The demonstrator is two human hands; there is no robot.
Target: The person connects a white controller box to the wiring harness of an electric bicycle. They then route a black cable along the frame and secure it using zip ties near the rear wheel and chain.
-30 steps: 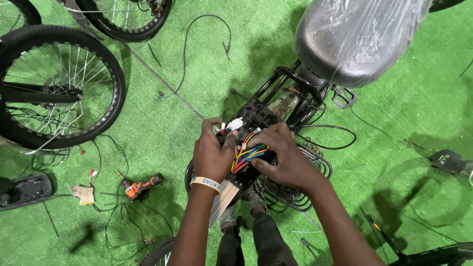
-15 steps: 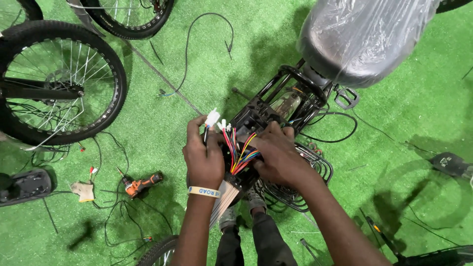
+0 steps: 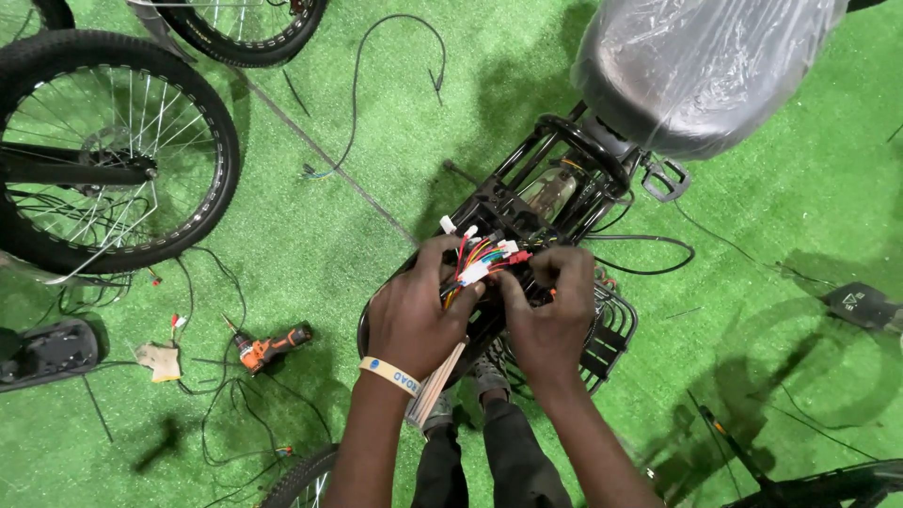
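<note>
You pinched the limp, light wire bundle [image 3: 482, 259] with left hand [image 3: 414, 315] and right hand [image 3: 550, 310], best gripped at its stiff connectors.

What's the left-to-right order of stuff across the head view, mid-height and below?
Black pedal → spoked wheel → orange drill → left hand → bundle of coloured wires → right hand → black wire basket → flat black part on the turf.
</note>
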